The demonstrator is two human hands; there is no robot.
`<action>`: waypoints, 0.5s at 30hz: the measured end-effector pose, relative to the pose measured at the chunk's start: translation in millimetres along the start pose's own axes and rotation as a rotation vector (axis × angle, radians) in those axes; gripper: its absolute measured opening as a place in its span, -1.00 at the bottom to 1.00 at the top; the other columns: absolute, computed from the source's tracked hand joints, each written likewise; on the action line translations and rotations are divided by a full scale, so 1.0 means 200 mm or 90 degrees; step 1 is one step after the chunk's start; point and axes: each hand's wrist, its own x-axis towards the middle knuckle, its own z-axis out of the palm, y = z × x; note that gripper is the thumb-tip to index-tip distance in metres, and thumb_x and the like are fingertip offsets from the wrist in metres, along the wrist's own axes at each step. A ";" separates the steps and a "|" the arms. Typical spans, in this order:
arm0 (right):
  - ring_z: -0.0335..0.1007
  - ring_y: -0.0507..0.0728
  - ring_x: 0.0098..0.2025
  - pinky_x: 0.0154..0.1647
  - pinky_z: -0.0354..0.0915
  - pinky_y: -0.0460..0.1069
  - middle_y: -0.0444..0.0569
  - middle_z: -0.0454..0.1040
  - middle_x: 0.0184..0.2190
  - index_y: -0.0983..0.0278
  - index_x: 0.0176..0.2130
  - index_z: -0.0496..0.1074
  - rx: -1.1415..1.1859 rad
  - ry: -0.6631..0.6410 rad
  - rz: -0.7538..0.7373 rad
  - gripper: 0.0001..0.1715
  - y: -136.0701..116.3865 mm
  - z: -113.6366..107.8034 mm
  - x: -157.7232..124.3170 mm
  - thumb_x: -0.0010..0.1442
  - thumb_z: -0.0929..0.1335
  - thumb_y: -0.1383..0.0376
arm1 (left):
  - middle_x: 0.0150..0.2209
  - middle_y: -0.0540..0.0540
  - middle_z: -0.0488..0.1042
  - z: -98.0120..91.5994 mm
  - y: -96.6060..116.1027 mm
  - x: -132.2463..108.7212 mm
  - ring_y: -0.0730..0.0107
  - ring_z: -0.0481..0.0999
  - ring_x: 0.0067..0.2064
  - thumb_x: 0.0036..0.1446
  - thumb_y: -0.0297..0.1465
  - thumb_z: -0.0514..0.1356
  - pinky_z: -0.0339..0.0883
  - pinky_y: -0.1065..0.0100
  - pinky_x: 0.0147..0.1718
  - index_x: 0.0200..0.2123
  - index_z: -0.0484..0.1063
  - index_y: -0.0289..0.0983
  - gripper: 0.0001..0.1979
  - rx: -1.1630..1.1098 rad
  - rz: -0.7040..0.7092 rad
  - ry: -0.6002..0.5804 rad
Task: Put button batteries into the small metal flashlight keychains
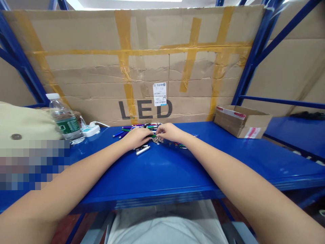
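Observation:
My left hand (138, 138) and my right hand (169, 132) meet low over a blue steel shelf top (162, 173). A green tube (153, 136) shows between them, and my left fingers seem to grip its end. My right fingers curl over a small heap of silvery discs (157, 140), partly hiding it. Behind my hands lies a bundle of multicoloured metal tubes (144, 127). Two silver tubes (142, 150) rest just below my left hand. Small coloured parts (175, 144) are scattered to the right.
A water bottle (65, 118) and a white power strip (90, 129) stand at the left, beside a beige cloth bag (22, 125). An open cardboard box (241, 121) sits at the right. A taped cardboard sheet (144, 67) backs the shelf, between blue rack uprights.

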 end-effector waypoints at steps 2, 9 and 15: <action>0.42 0.03 -0.40 -0.32 0.24 -0.10 -0.12 0.52 -0.50 0.29 -0.36 0.50 0.014 -0.004 0.008 -0.92 0.00 0.00 0.00 0.11 0.36 0.40 | -0.16 -0.08 0.55 0.00 0.00 0.00 0.27 0.52 -0.13 0.26 -0.37 0.06 0.33 0.29 -0.16 -0.09 0.44 -0.20 -0.79 -0.003 0.006 0.005; 0.43 0.03 -0.42 -0.32 0.26 -0.10 -0.13 0.50 -0.55 0.31 -0.38 0.50 0.031 0.001 0.027 -0.92 0.00 0.01 0.00 0.11 0.37 0.39 | -0.14 -0.09 0.55 0.02 -0.02 0.00 0.28 0.52 -0.12 0.27 -0.37 0.07 0.33 0.30 -0.14 -0.08 0.44 -0.23 -0.78 -0.011 0.022 0.018; 0.41 0.02 -0.48 -0.53 0.20 -0.13 -0.12 0.51 -0.53 0.30 -0.30 0.50 0.112 -0.030 0.066 -0.85 0.03 -0.01 0.00 0.16 0.32 0.34 | -0.07 -0.09 0.54 0.03 -0.03 0.00 0.25 0.51 -0.06 0.27 -0.36 0.09 0.33 0.29 -0.12 -0.02 0.42 -0.22 -0.75 -0.037 -0.014 0.024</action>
